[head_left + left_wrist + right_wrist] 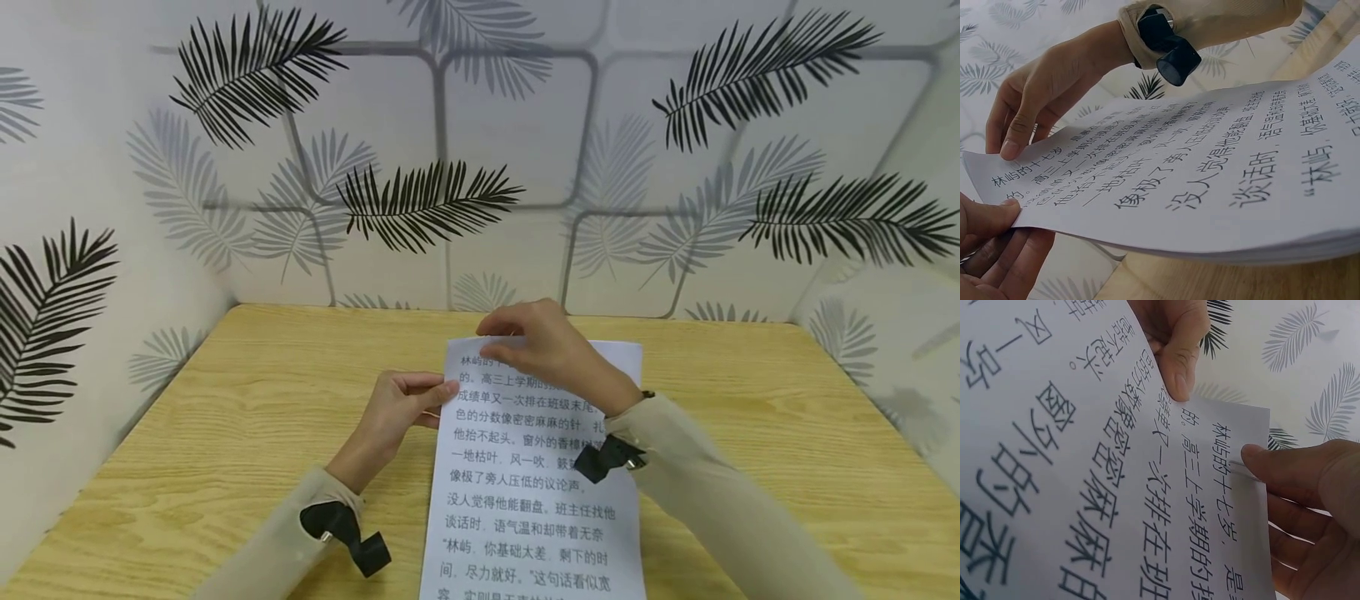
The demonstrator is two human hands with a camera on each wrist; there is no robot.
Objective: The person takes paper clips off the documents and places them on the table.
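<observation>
Down at the bottom center of the head view, a paper stack (525,533) is curving over the wood table (247,433), its lower edge running out of frame. The left hand (401,408) is pinching the left edge near the top, thumb above, fingers below. The right hand (551,350) is clamping the top edge, fingers going behind. Pretty roomy sideways: wood is spreading wide at frame left and right, though a sleeve (720,500) is crossing lower right. Just a thin strip is showing before the wall (517,267).
</observation>
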